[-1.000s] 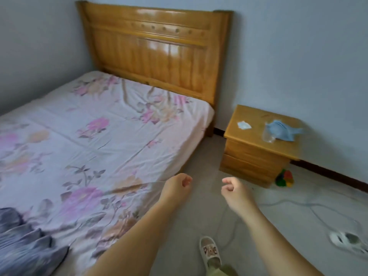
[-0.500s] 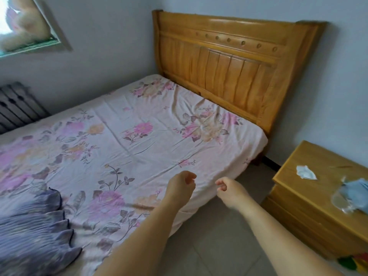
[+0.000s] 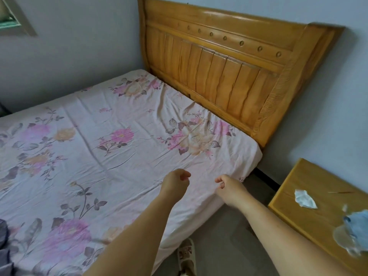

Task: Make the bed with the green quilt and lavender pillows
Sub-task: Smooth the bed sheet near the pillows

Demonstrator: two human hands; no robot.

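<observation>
The bed has a pink floral sheet (image 3: pixel 119 156) spread over the mattress, with some creases near the wooden headboard (image 3: pixel 229 76). My left hand (image 3: pixel 175 183) hovers above the sheet near the bed's right edge, its fingers curled and holding nothing. My right hand (image 3: pixel 229 185) is beside it over the sheet's edge, also curled and empty. A sliver of ruffled grey-lavender fabric (image 3: pixel 3 246) shows at the lower left edge. No green quilt is in view.
A wooden nightstand (image 3: pixel 298 196) stands to the right of the bed, carrying a crumpled tissue (image 3: pixel 304 199) and a blue cloth (image 3: pixel 356 226). My slippered foot (image 3: pixel 186 255) is on the grey floor between bed and nightstand. A window frame (image 3: pixel 16 20) sits at the upper left.
The view has swung left and closer to the bed. Both hands, still curled, have moved from over the floor to above the sheet's right edge. Less lavender fabric is visible.
</observation>
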